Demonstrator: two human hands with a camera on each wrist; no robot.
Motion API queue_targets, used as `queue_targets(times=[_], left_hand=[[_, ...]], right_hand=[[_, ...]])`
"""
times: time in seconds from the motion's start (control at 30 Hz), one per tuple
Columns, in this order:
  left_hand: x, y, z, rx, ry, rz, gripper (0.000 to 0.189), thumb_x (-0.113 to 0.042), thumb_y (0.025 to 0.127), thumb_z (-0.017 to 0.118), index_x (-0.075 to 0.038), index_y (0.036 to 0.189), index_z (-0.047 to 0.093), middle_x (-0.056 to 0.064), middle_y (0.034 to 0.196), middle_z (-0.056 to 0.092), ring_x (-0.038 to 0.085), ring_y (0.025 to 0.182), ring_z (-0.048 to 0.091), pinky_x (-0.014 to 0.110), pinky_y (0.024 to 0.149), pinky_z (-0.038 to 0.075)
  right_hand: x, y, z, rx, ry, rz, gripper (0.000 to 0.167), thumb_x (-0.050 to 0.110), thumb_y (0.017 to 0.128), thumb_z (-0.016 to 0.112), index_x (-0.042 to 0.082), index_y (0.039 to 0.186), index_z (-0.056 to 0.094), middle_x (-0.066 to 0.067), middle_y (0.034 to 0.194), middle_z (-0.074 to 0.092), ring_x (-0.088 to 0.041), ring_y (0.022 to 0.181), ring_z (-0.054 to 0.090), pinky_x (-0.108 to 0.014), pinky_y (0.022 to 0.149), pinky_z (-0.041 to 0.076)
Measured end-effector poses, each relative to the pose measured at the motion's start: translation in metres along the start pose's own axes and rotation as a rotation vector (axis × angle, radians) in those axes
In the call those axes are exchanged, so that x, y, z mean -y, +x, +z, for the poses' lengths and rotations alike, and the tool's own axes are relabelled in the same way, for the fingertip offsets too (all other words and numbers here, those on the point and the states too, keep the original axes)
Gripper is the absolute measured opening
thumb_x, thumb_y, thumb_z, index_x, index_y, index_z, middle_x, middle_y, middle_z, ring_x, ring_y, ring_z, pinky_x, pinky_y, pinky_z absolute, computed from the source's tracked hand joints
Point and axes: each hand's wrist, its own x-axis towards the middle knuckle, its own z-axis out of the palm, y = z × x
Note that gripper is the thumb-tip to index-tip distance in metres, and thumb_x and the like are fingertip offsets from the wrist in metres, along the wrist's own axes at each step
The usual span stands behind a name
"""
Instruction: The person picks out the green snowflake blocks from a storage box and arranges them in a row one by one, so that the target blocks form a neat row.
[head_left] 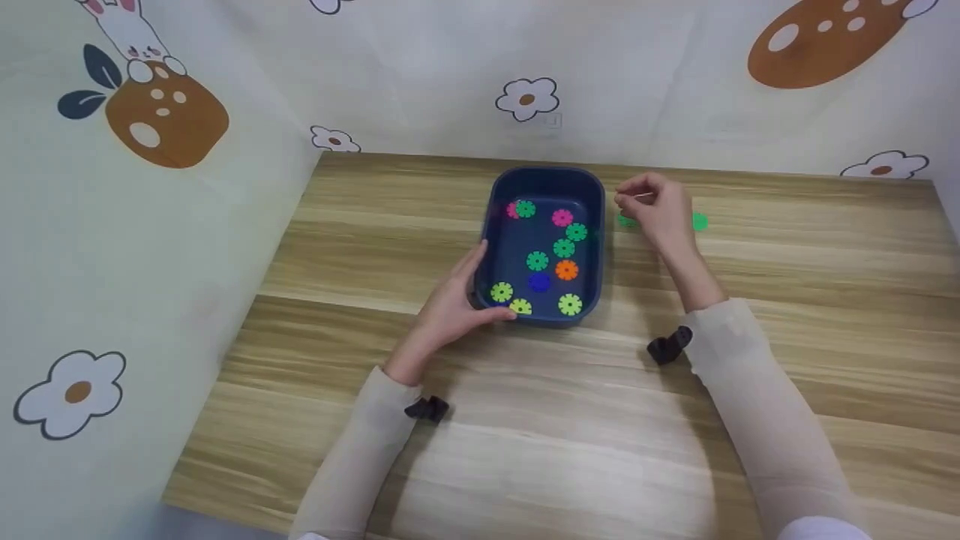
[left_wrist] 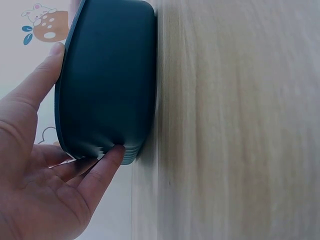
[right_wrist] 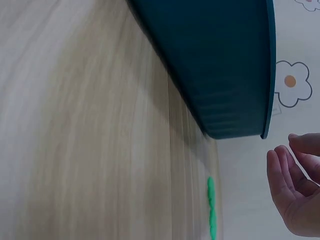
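My left hand (head_left: 450, 306) grips the near left corner of a dark blue plastic tub (head_left: 547, 321). In the left wrist view, its thumb (left_wrist: 45, 75) lies at the rim and the fingers press against the tub's outer wall. Several notched plastic discs lie spread inside, among them an orange disc (head_left: 566, 270), a blue disc (head_left: 539, 283) and a pink disc (head_left: 562, 218). Right of the tub, my right hand (head_left: 664, 214) hovers with bent fingers; a gap shows between thumb and fingertips, with nothing visible there. Beneath it, green pieces (head_left: 700, 221) lie on the table, partly hidden by the hand.
The wood-grain table (head_left: 570, 435) meets a patterned cloth backdrop (head_left: 622, 97) at the back and left. Each sleeve has a small black wrist mount, one on the left (head_left: 427, 409) and one on the right (head_left: 669, 346).
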Motion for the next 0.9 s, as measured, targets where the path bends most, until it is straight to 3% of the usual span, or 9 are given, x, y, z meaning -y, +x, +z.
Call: queue_targets(times=[0.2,0.9], left_hand=[[0.000,0.000,0.000,0.001,-0.002,-0.002,0.112,-0.046,0.069,0.085,-0.011,0.154,0.023,0.017,0.156,0.025,0.028,0.141,0.026,0.040,0.113,0.025],[-0.001,-0.001,-0.001,0.011,-0.024,-0.028,0.112,-0.048,0.069,0.085,-0.014,0.155,0.022,0.014,0.157,0.023,0.026,0.141,0.025,0.040,0.113,0.025]], right_hand=[[0.008,-0.005,0.012,0.029,-0.020,0.009,0.013,0.003,0.089,0.069,-0.003,0.101,0.068,-0.012,0.098,0.066,-0.012,0.081,0.064,-0.020,0.070,0.054],[0.028,-0.022,0.060,0.206,-0.096,-0.100,0.014,0.007,0.089,0.070,0.001,0.102,0.069,-0.010,0.097,0.069,-0.018,0.083,0.065,-0.025,0.076,0.053]])
